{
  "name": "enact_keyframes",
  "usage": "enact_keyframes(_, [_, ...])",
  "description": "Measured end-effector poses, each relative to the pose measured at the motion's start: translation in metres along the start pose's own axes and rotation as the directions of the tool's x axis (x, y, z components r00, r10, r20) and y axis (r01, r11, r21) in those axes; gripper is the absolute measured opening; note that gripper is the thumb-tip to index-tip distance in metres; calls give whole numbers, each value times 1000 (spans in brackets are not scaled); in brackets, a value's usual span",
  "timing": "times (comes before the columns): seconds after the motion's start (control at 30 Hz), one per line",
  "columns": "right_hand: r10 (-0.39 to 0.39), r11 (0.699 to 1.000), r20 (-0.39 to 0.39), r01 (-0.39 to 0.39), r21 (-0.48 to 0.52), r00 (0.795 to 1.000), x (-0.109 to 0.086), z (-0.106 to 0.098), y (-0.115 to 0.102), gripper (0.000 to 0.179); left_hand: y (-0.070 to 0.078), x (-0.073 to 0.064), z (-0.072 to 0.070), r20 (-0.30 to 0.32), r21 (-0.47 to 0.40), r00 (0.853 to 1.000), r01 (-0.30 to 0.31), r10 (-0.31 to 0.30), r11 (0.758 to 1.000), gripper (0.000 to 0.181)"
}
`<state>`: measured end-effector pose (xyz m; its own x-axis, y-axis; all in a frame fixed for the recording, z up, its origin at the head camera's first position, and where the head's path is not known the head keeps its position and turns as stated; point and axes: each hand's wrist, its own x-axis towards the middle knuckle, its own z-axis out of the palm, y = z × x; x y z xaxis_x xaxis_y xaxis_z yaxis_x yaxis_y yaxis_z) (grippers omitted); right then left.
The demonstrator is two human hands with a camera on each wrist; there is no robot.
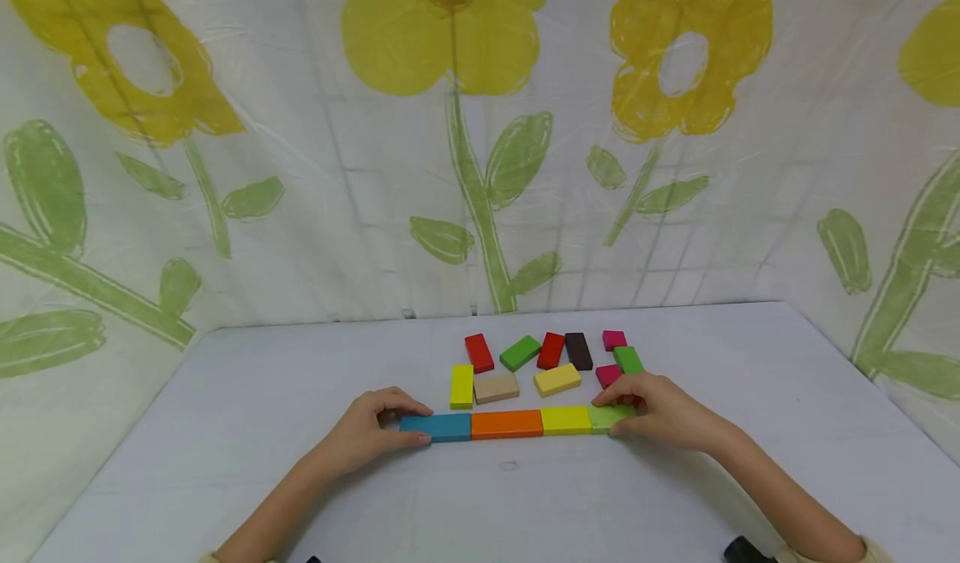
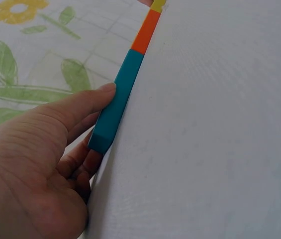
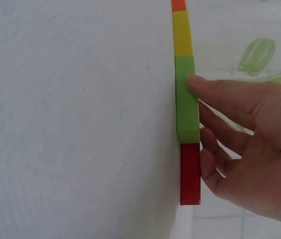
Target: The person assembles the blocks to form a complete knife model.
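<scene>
From my end, the flowered backdrop takes up the far side, and the pale table spreads out in front of it. On the table, nearer me than the loose pieces, lies the row of four blocks, touching end to end. I see nothing binding them, so in my judgement only the squeeze from both ends would hold them together in a lift, and uneven pressure could buckle the row at a joint.

The left hand pinches one end between thumb and fingers; the right hand pinches the other. If I had one side pull or rise ahead of the other, the middle would likely drop, because the orange block and the yellow block have no finger on them. The blue block, in the left grasp, could twist if that pinch slips; the light green block, in the right, likewise.

Just behind the row lies a loose yellow block, which a backward shift could knock. A red block shows beside the right fingers; I cannot tell whether they hold it, and if they do, it could snag or fall
</scene>
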<state>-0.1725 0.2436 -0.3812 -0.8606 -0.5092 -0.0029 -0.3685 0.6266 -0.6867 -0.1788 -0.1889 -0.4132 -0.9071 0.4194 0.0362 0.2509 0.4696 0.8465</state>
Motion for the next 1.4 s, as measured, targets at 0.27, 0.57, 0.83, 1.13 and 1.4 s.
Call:
enact_keyframes(0.27, [34, 999, -16, -33, 30, 999, -4, -8, 0, 37, -1, 0, 0, -1, -3, 1000, -7, 7, 1000, 27])
enact_keyframes(0.57, [36, 998, -117, -42, -55, 992, -12, -27, 12, 35, -1, 0, 0, -2, -6, 1000, -8, 8, 1000, 27])
enact_keyframes(0.83, [47, 997, -126, -53, -52, 991, -13, -31, 27, 33, -2, -1, 0, -1, -2, 1000, -11, 11, 1000, 27])
enact_keyframes(1.13, [67, 995, -124, -76, -70, 990, -13, -29, 33, 33, -1, 0, 0, 0, 2, 1000, -11, 11, 1000, 27])
enact_keyframes(1.4, [119, 986, -131, -133, -100, 984, -11, -27, 33, 36, -1, 0, 0, 1, -7, 1000, -9, 9, 1000, 27])
